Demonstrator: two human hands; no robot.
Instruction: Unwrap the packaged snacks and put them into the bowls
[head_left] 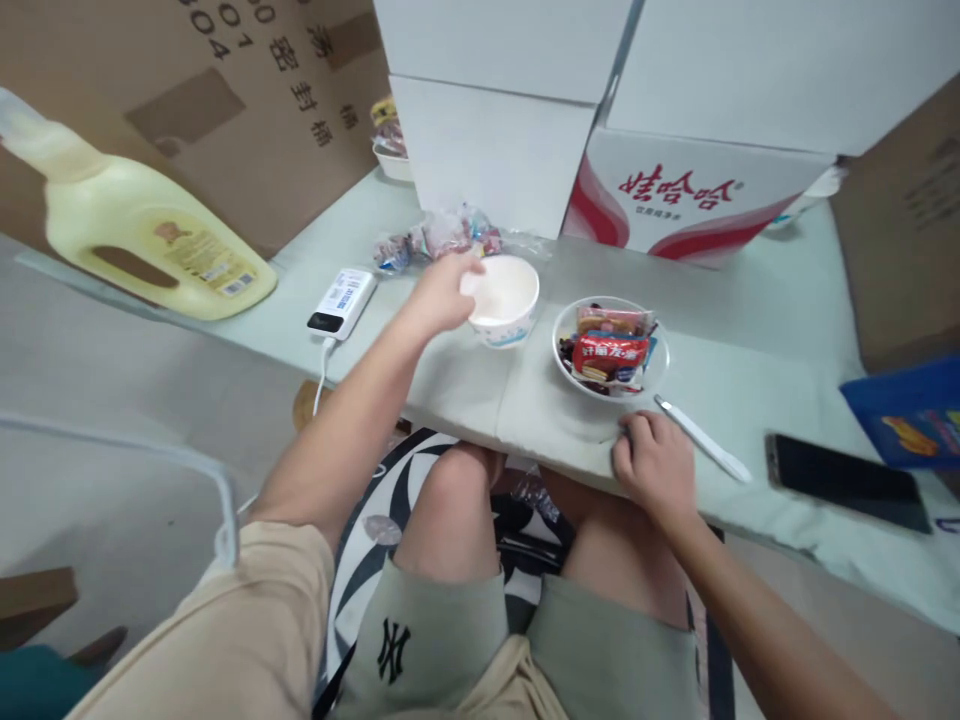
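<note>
Shorts (pixel 442 620) at 6 o'clock; R hand (pixel 657 462) at 4, curled on worktop (pixel 457 390) edge, can't tell if empty; bowl (pixel 661 358) w/ snacks (pixel 611 352) at 3; L hand (pixel 445 292) holding cup (pixel 505 332) by rim, nr centre; box (pixel 491 150) at 12.

Clock bearings are taken from the bowl (pixel 661 352), twelve lying away from the wearer. At 2 to 3 o'clock, bare tablecloth (pixel 757 340) offers a hand wide passage. At 12, a shallower strip runs to the carton (pixel 697 205), which blocks further reach. At 10, the cup (pixel 504 298), gripped by the left hand (pixel 445 292), leaves a narrow lane; sweets (pixel 450 235) obstruct behind. Between 4 and 5, the utensil (pixel 705 442) and right hand (pixel 660 465) impede near access; the phone (pixel 847 482) lies farther out.
</note>
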